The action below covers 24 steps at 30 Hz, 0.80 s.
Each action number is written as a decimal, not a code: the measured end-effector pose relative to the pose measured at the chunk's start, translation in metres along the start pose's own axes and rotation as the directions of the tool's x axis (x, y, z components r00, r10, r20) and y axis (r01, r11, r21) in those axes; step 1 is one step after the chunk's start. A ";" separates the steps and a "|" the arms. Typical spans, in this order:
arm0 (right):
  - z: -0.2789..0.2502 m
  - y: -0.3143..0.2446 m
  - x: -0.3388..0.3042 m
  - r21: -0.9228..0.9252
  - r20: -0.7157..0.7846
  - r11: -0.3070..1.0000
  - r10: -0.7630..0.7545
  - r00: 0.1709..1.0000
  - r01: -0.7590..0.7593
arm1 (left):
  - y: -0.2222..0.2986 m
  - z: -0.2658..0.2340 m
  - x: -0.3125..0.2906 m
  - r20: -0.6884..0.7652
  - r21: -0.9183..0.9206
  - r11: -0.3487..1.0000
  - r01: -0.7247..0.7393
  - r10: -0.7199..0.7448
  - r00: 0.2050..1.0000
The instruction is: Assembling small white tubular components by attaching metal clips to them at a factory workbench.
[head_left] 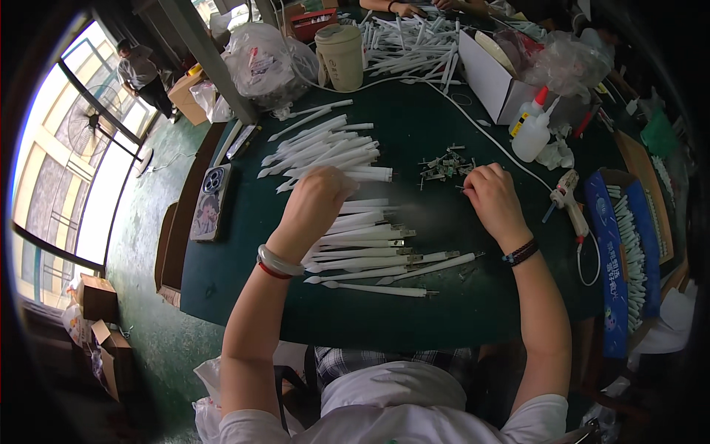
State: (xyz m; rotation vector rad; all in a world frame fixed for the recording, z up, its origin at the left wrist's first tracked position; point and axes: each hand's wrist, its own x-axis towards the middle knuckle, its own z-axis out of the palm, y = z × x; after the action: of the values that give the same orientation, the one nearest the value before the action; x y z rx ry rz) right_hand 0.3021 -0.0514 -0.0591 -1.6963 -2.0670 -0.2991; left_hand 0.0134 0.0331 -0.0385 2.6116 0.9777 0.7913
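Note:
My left hand (319, 194) is closed over the lower edge of a pile of white candle-shaped sticks (318, 148) with flame-like tips. From its fingers a white candle stick (373, 175) reaches to the right, a small metal end on it; the fingertips are partly hidden. My right hand (492, 191) pinches a small metal part (460, 187), mostly covered by the fingers, beside a heap of small metal parts (446, 164). Nearer me lies a row of white sticks (362, 251), several with metal pieces at their right ends.
A glue gun (566, 189) and white squeeze bottle (532, 137) stand at the right, by a blue box (610, 274) of sticks. A phone (212, 201) lies left. A lidded cup (340, 59), white cable (488, 126) and big stick pile (414, 44) are farther back, near another person's hands.

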 end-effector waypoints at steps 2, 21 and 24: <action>-0.001 -0.004 0.002 -0.003 0.022 1.000 -0.014 1.000 0.014 | -0.008 0.009 0.000 0.052 0.126 0.992 -0.003 -0.004 0.999; -0.018 -0.074 -0.005 0.992 0.129 -0.022 0.320 0.939 -0.128 | 0.038 -0.005 -0.001 -0.133 -0.413 0.901 -0.131 0.082 0.988; -0.022 -0.084 -0.008 0.958 0.218 -0.247 0.309 0.926 -0.143 | 0.066 -0.012 -0.007 0.142 -0.679 0.716 0.161 -0.087 0.986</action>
State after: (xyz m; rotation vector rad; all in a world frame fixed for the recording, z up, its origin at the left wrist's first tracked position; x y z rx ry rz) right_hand 0.2262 -0.0867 -0.0344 -0.7587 -0.9363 1.1656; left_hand 0.0372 -0.0210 -0.0049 1.8880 0.6427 0.7866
